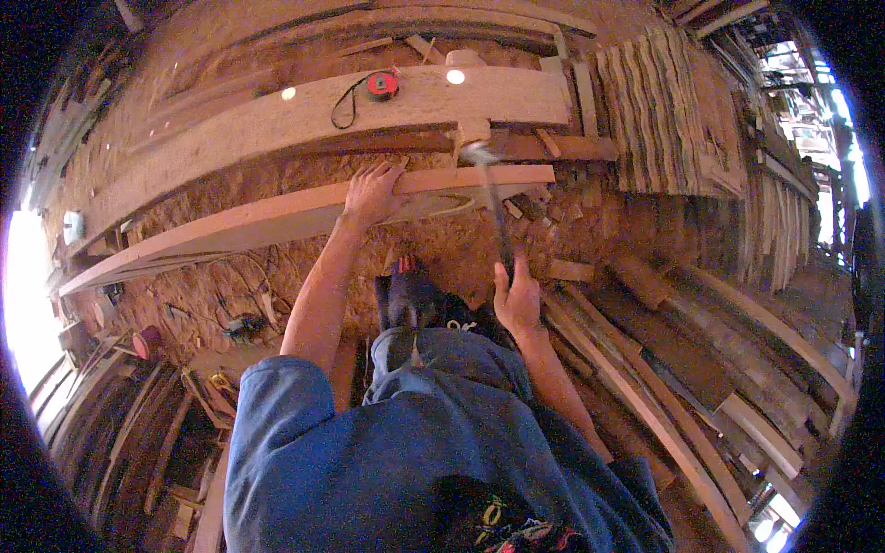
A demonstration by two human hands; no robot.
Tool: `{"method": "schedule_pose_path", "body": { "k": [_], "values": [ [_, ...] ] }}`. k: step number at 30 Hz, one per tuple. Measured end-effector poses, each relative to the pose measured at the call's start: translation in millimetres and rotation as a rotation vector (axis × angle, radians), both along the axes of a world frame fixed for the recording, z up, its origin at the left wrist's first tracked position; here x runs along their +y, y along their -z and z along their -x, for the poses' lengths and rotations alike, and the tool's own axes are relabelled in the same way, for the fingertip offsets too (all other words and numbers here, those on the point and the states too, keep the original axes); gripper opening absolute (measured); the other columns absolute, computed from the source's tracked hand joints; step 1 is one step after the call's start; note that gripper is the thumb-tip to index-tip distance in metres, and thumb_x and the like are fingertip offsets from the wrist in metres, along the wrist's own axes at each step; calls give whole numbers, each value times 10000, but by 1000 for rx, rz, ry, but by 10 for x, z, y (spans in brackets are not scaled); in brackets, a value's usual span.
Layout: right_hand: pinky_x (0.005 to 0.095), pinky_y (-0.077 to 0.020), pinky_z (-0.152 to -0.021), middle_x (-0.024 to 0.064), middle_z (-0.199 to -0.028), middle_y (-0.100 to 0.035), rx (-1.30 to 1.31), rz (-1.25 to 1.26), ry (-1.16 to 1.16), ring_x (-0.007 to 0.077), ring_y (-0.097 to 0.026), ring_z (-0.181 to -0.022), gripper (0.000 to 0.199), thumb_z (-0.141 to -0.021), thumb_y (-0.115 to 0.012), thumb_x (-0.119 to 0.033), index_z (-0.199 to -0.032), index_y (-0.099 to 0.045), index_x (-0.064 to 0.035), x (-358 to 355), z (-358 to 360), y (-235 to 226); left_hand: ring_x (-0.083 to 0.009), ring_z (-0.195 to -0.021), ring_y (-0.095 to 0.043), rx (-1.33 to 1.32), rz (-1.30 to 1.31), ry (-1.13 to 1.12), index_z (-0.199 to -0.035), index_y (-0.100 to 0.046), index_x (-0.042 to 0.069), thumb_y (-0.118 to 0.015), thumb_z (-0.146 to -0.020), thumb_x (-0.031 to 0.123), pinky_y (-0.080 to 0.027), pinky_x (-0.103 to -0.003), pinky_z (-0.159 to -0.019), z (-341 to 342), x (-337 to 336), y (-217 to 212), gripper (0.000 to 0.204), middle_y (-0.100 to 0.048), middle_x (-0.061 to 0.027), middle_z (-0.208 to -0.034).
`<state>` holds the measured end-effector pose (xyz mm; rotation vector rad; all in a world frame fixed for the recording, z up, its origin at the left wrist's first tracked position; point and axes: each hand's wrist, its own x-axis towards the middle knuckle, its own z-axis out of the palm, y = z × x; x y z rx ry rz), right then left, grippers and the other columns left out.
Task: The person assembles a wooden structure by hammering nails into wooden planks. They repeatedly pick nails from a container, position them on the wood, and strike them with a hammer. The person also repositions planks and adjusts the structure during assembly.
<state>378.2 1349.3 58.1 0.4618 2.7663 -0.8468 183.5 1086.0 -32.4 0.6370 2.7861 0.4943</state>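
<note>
The right hand [518,300] clamps one dark-handled metal hammer [499,212], its head beyond the grip, while the left hand [371,192] lies across one long reddish-edged wooden plank [452,179] beneath it, clamping unclear.

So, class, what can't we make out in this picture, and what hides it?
All in the head view:
- Hammer: its head's exact outline, blurred.
- Its grip section: covered by the right hand.
- Left hand: its palm, hidden by its own back.
- Board: the edge beneath that hand, covered by it.
- Tape measure: fine markings, too small.
</note>
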Motion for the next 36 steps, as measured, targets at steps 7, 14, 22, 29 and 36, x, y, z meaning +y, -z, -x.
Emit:
{"method": "schedule_pose_path", "body": {
  "k": [7,14,22,29,36],
  "values": [
    [533,-501,-828,319,-1107,-628,396,49,-68,512,-611,-980,441,-1008,-526,-332,-1268,-523,24,-18,-14,-127,-336,-1324,-496,-22,-41,-65,-1407,-504,136,-723,-831,446,-378,-468,-1114,-32,9,177,689,-550,-159,-1403],
    [535,-509,-756,339,-1004,-639,-28,-122,-100,505,-627,-912,465,-1011,-528,-331,-1268,-505,56,63,98,-152,-315,-1340,-484,67,2,-47,-1417,-484,127,-709,-843,440,-354,-462,-1136,-44,17,193,692,-532,-122,-1433],
    [526,-499,-801,327,-1000,-639,411,0,-78,518,-617,-971,446,-1010,-534,-334,-1210,-527,65,8,78,-141,-290,-1340,-489,-1,50,-60,-1408,-493,137,-692,-853,373,-343,-466,-1147,-40,23,167,635,-520,-107,-1446],
    [546,-518,-861,312,-1181,-627,188,-111,-62,497,-632,-1006,560,-1000,-530,-386,-1332,-482,62,151,29,31,-282,-1319,-511,128,31,-29,-1380,-513,129,-700,-836,352,-334,-459,-1157,-29,-30,369,617,-524,-117,-1441],
    [520,-535,-832,311,-1173,-630,22,-242,-162,490,-640,-999,534,-997,-545,-362,-1315,-498,65,110,50,129,-288,-1317,-511,92,55,-38,-1380,-516,131,-721,-818,343,-333,-439,-1160,-109,-50,275,635,-525,-118,-1441]
  ]
}}
